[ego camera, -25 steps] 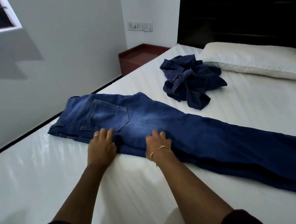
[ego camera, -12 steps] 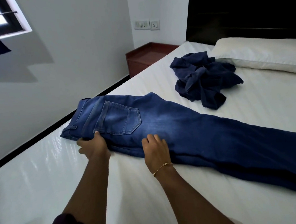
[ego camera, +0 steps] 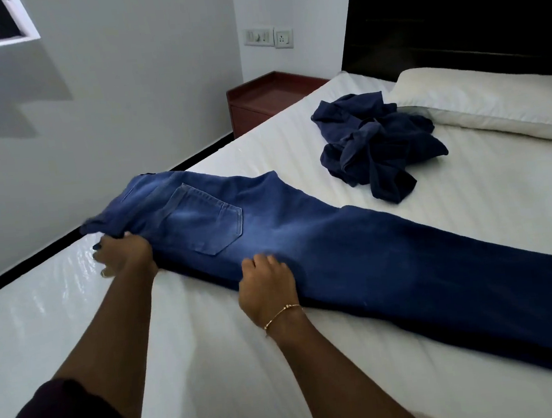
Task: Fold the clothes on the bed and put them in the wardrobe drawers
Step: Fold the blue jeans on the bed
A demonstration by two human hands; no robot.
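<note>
Blue jeans (ego camera: 321,238) lie folded lengthwise across the white bed (ego camera: 75,312), back pocket up, waist at the left and legs running off to the right. My left hand (ego camera: 124,257) grips the near corner of the waistband, which is lifted slightly off the sheet. My right hand (ego camera: 266,282) rests on the near edge of the jeans at the seat, fingers bent over the denim; a thin bracelet circles its wrist. A crumpled dark blue garment (ego camera: 376,145) lies farther up the bed, close to the pillow.
A white pillow (ego camera: 493,103) sits against the black headboard (ego camera: 451,13). A reddish-brown bedside table (ego camera: 270,98) stands in the corner, with wall switches (ego camera: 268,37) above it. The white wall runs close along the bed's left side.
My left hand slid left from below the pocket to the waistband corner and took hold of it, raising it a little. My right hand stayed on the near edge.
</note>
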